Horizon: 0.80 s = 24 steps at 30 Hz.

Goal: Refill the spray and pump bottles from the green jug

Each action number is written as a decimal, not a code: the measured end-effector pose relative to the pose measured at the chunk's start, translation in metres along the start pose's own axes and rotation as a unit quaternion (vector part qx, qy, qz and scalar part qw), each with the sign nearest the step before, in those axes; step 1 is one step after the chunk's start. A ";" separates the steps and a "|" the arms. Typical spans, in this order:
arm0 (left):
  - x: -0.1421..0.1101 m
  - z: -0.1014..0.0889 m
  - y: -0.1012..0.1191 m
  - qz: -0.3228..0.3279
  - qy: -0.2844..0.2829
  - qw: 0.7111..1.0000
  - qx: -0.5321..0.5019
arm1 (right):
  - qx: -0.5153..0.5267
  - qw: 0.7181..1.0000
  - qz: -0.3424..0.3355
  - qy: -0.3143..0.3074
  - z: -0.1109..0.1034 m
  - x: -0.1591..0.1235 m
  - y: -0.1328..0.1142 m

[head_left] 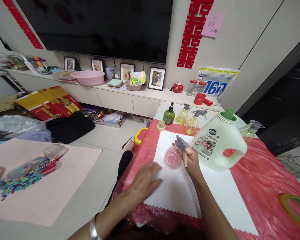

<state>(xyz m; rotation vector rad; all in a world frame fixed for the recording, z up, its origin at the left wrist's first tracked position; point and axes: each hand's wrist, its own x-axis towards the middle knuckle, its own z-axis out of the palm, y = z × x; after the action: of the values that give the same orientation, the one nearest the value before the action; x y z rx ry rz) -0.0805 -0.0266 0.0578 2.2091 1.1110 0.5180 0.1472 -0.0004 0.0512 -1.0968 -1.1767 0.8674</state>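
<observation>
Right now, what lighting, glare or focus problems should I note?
Head view: sheen on the red plastic sheet, dim reflections in the television; head view, edges: tape roll stretched and soft, shelf clutter at far left smeared; head view, centre: pink spray bottle fairly clear.

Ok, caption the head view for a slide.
Right hand grips a pink spray bottle over a white sheet, left hand open nearby, pale green jug alongside.

left wrist (96,224): smooth silver bangle (93,230) | forearms (115,206): bare | leg: black trousers (122,166)
</observation>
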 end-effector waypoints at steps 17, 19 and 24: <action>0.091 0.048 0.020 0.098 0.222 0.871 -0.427 | -0.019 0.993 -0.061 0.103 0.020 -0.002 0.011; 0.094 0.055 0.018 0.095 0.225 0.863 -0.442 | -0.024 0.994 -0.065 0.086 0.018 -0.003 0.007; 0.102 0.064 0.024 0.051 0.260 0.819 -0.508 | -0.007 0.997 -0.070 0.035 0.011 -0.005 0.005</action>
<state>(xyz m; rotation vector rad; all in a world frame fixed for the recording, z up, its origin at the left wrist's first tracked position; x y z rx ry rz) 0.0287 0.0243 0.0338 1.1811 0.6626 1.4302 0.1355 -0.0021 0.0458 -1.0347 -1.1868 0.7078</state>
